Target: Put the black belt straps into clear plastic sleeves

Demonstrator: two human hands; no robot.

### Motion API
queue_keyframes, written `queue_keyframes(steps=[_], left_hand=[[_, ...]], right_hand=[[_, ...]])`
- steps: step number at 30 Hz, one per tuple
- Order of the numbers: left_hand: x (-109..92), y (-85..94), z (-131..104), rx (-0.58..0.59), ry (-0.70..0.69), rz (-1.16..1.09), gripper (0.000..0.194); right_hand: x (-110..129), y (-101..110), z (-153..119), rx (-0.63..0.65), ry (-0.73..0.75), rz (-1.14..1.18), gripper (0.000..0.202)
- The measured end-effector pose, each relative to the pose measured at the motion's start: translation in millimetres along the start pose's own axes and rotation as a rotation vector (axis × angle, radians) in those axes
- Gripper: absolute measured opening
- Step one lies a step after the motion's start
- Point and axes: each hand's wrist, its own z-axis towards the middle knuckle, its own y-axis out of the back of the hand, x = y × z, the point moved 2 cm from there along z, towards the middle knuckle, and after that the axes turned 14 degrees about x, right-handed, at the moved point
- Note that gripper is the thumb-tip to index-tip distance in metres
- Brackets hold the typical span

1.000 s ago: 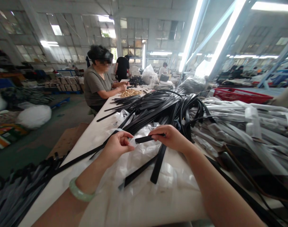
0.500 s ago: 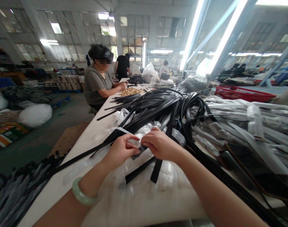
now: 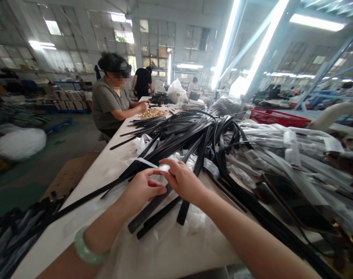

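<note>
Left hand (image 3: 144, 192) and right hand (image 3: 184, 182) together, touching just over a black strap (image 3: 148, 211), bench (image 3: 165, 254) below; whether they grip it, can't tell!

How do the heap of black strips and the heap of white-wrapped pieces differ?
Colour: the black strips are dark, while the white-wrapped pieces look pale.
Shape: the black strips are slim and flat, some curving into loops; the white-wrapped pieces look bulkier.
Place: the black strips spread over the middle of the table; the white-wrapped pieces lie to the right.
Both are long and overlap untidily.
</note>
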Motion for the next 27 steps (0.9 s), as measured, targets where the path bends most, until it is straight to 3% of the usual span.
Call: queue_keyframes(steps=[7,14,17,19,23,27], left_hand=[[0,-4.9,-1,-0.035,0.004,-0.031,0.055],[2,-11.6,1,-0.031,-0.018,-0.071,0.053],[3,-15.1,0,-0.013,0.003,-0.111,0.053],[3,-19.6,-2,0.073,0.068,-0.207,0.05],[5,-30.2,-10,0.382,0.296,-0.342,0.048],[10,-32.3,-9,0.395,0.282,-0.398,0.042]], right_hand=[[-36,16,1,-0.091,-0.169,-0.122,0.031],[6,9,-3,-0.075,-0.01,-0.178,0.04],[5,9,-3,-0.04,-0.029,-0.195,0.042],[-1,10,-3,-0.03,-0.039,-0.2,0.043],[-9,14,-2,-0.017,-0.042,-0.192,0.043],[6,10,-3,0.037,-0.037,-0.173,0.042]])
